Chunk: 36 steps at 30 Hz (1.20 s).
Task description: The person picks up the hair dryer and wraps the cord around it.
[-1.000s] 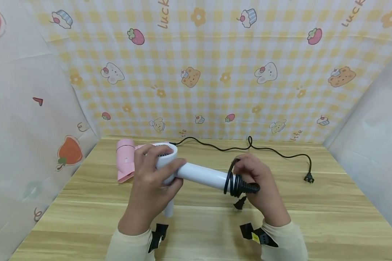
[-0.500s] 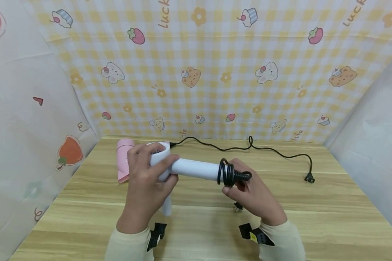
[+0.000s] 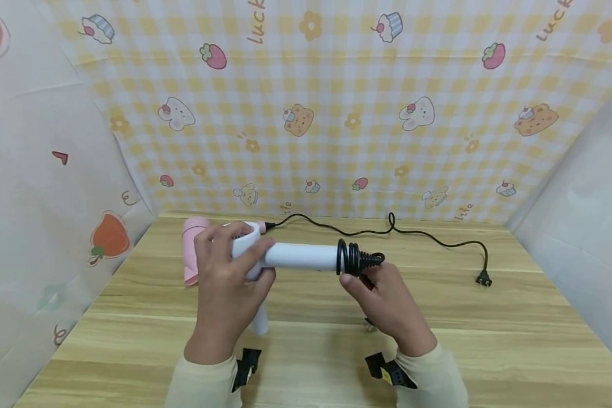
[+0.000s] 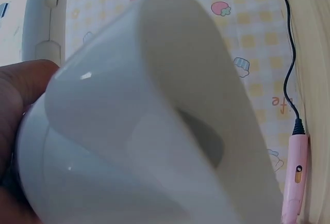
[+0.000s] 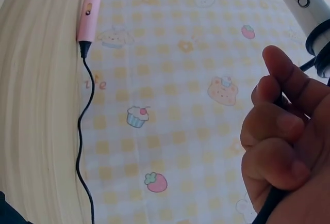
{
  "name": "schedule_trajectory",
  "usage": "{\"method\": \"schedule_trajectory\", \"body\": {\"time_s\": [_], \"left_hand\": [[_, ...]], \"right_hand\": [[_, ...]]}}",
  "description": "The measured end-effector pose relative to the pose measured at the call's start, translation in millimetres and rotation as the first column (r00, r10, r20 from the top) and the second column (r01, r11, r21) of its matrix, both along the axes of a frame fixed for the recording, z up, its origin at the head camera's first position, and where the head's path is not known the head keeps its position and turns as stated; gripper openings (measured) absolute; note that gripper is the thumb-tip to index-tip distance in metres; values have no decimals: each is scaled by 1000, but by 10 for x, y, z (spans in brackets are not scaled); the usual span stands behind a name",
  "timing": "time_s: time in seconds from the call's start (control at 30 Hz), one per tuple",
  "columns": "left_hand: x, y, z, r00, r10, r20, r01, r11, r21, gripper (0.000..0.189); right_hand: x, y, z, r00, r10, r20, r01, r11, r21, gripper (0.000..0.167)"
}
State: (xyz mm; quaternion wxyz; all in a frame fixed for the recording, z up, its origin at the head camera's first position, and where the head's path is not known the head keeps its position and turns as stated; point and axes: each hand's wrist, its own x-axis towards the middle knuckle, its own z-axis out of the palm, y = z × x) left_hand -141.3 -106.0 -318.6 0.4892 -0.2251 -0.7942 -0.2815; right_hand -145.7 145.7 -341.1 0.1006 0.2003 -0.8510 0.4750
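Note:
My left hand (image 3: 224, 289) grips the barrel of a white hair dryer (image 3: 301, 256) over the table, its handle pointing right. The wide white nozzle (image 4: 113, 131) fills much of the left wrist view, and the thumb (image 4: 31, 79) lies at the barrel. Several turns of black power cord (image 3: 354, 259) wrap the handle's end. Right at those turns, my right hand (image 3: 385, 300) holds the cord; in the right wrist view its curled fingers (image 5: 270, 146) close round it. The cord's plug (image 3: 370, 324) shows partly under the right hand.
A pink hair dryer (image 3: 190, 249) lies at the back left of the wooden table (image 3: 311, 362), partly behind my left hand. Its thin black cord (image 3: 354, 234) runs along the back edge to a plug (image 3: 483, 278) on the right. A patterned cloth (image 3: 336, 85) hangs behind.
The handle has swung up nearly level and the white hair dryer has shifted slightly left. My right hand has moved left and round below the handle's end; the cord turns sit closer together.

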Motion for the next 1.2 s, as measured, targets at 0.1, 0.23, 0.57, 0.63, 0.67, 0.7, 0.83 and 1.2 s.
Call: {"method": "schedule_trajectory", "body": {"time_s": [0.1, 0.23, 0.57, 0.63, 0.67, 0.7, 0.83, 1.2], "left_hand": [[-6, 6, -5, 1000, 7, -3, -7, 1000, 0, 37], [-13, 13, -4, 1000, 12, -13, -12, 1000, -7, 36], [-8, 56, -15, 999, 41, -10, -41, 999, -33, 37], [-6, 69, -17, 999, 44, -11, -44, 998, -35, 37], [-6, 73, -16, 999, 45, -11, -45, 998, -35, 37], [-7, 76, -15, 999, 46, -11, -46, 998, -33, 37], [-12, 73, -20, 999, 50, -5, -51, 998, -30, 37], [-25, 60, -46, 996, 81, 27, -79, 996, -47, 39]], "right_hand": [[-3, -22, -6, 1000, -7, -3, 7, 1000, -2, 35], [-1, -44, 0, 1000, -30, -5, 30, 1000, 6, 40], [16, -99, 1, 988, -138, 69, 138, 990, 19, 32], [16, -104, 1, 987, -152, 56, 151, 988, 23, 30], [15, -105, 1, 987, -156, 43, 155, 988, 27, 31], [14, -104, -1, 987, -160, 33, 159, 987, 32, 32], [10, -109, -10, 987, -161, -12, 162, 985, 57, 33], [3, -151, -25, 984, -178, -7, 178, 975, 134, 50]]}}
